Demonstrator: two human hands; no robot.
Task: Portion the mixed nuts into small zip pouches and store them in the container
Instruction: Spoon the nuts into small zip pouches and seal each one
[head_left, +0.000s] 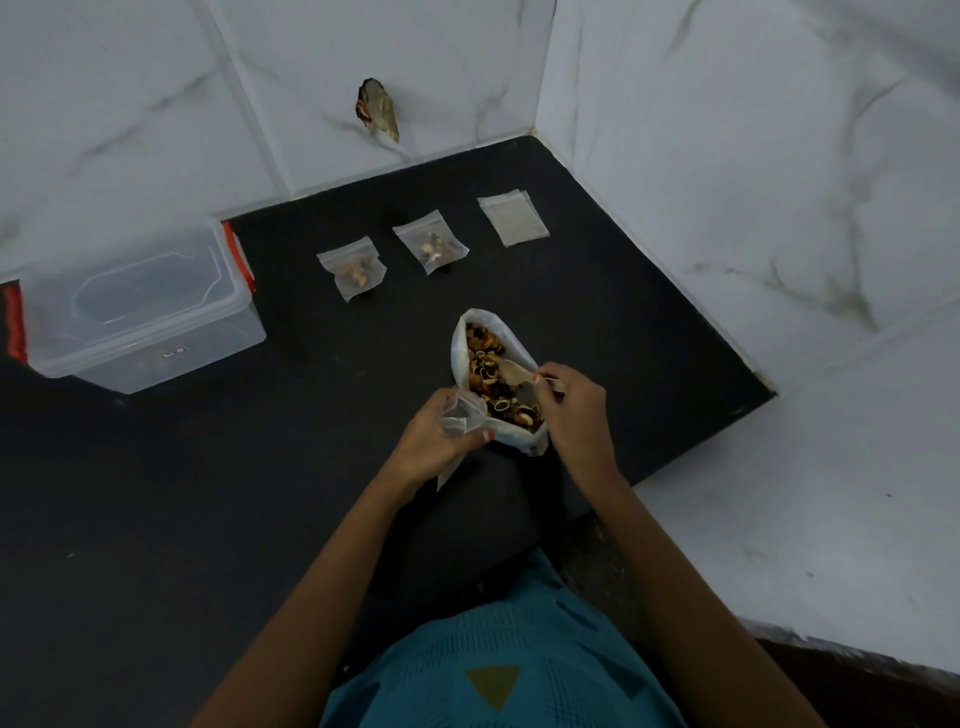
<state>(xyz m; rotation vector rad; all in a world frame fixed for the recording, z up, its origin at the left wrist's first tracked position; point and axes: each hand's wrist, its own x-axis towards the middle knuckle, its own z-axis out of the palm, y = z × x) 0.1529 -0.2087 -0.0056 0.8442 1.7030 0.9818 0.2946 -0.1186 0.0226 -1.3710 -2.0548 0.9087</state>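
The left hand (436, 436) has its grip curled round a small clear pouch (460, 415), held against the near left edge of the open bag of nuts (488, 358). The right hand (569, 402) keeps a pinching grip on a spoon (517, 371), whose bowl lies on the nuts. Beyond both grips, on the black counter (208, 493), lie one filled pouch (353, 270), a second filled pouch (431, 243) and a stack of empty pouches (513, 218). The clear container (140, 306) stands well to the left of the left grip.
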